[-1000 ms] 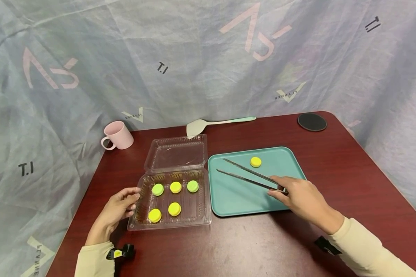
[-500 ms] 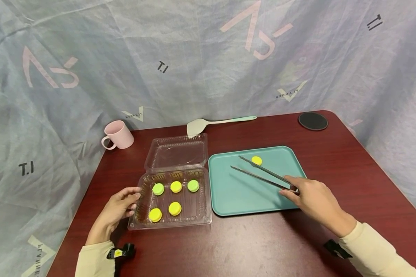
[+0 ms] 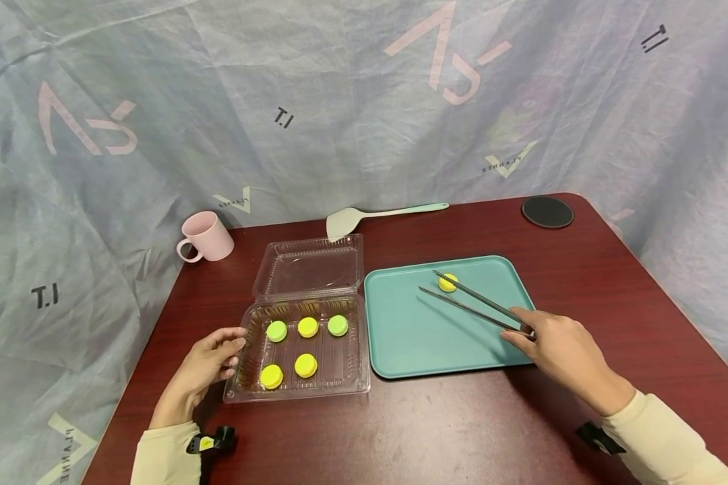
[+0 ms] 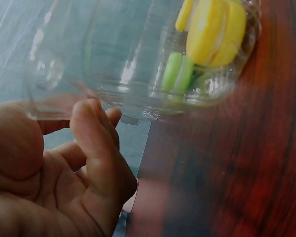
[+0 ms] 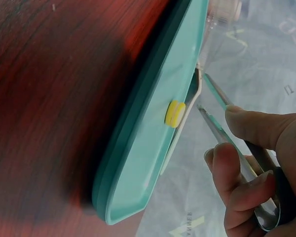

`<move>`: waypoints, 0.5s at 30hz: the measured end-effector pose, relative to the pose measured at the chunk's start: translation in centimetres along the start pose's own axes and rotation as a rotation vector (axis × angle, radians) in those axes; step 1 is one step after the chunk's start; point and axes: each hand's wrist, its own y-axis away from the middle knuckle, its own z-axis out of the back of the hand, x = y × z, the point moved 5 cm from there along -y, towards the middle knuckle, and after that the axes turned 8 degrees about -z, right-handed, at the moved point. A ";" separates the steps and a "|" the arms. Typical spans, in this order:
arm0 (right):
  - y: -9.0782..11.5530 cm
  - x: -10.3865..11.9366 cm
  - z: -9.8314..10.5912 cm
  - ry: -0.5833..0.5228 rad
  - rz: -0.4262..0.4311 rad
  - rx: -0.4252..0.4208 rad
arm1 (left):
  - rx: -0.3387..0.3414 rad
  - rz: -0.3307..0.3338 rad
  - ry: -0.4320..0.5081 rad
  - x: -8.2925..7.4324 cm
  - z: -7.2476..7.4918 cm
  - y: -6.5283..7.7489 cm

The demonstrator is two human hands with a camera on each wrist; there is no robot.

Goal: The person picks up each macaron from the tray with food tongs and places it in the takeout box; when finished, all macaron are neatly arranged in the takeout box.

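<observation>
My right hand (image 3: 561,350) grips metal tongs (image 3: 479,302) over the teal tray (image 3: 412,347), their arms spread apart. One arm of the tongs overlaps a yellow macaron (image 3: 447,283) near the tray's far edge; the right wrist view shows that macaron (image 5: 175,114) resting on the tray, apart from the tips. At the left, my left hand (image 3: 209,360) pinches the side rim of a clear plastic clamshell box (image 3: 354,364), thumb and fingers at its edge in the left wrist view. Inside the box lie several macarons, including a green macaron (image 3: 276,331) and a yellow macaron (image 3: 306,366).
The box's lid (image 3: 312,269) lies folded back behind it. A pink mug (image 3: 209,237) stands at the back left, a white spatula (image 3: 346,222) along the back edge, and a black round coaster (image 3: 547,212) at the back right. A grey cloth hangs behind the table.
My right hand has moved the tongs to the right across the tray, so their tips have come to the yellow macaron. The left hand and the box stay put.
</observation>
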 end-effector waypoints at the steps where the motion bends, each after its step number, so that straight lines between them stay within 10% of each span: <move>1: 0.0 0.0 0.0 0.001 0.000 -0.003 | 0.000 0.000 0.001 0.0 0.0 0.0; 15: 0.1 -0.9 0.0 0.014 -0.080 0.033 | 0.007 0.002 -0.006 -0.1 0.0 0.1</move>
